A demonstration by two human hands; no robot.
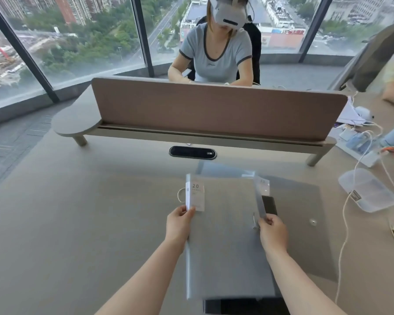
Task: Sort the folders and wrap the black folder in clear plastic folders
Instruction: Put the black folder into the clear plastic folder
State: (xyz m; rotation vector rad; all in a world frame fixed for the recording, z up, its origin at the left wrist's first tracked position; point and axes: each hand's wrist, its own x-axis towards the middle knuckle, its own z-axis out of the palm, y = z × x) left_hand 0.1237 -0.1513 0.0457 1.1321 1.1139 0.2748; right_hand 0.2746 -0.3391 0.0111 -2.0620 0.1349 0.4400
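Note:
I hold a clear plastic folder (223,235) above the desk in front of me. It carries a white label reading "20" near its far left corner. My left hand (179,223) pinches its left edge just under the label. My right hand (273,230) grips its right edge, where a second labelled clear sheet (261,194) stands up. More clear folders (303,223) lie flat underneath, spreading to the right, with a snap button showing. The black folder (241,306) shows at the desk's near edge, mostly hidden under the clear folder.
A brown divider screen (214,110) crosses the desk (89,212), with a black cable port (192,152) before it. A clear plastic box (366,189), white cables and a power strip (359,146) sit at the right. A person with a headset sits opposite.

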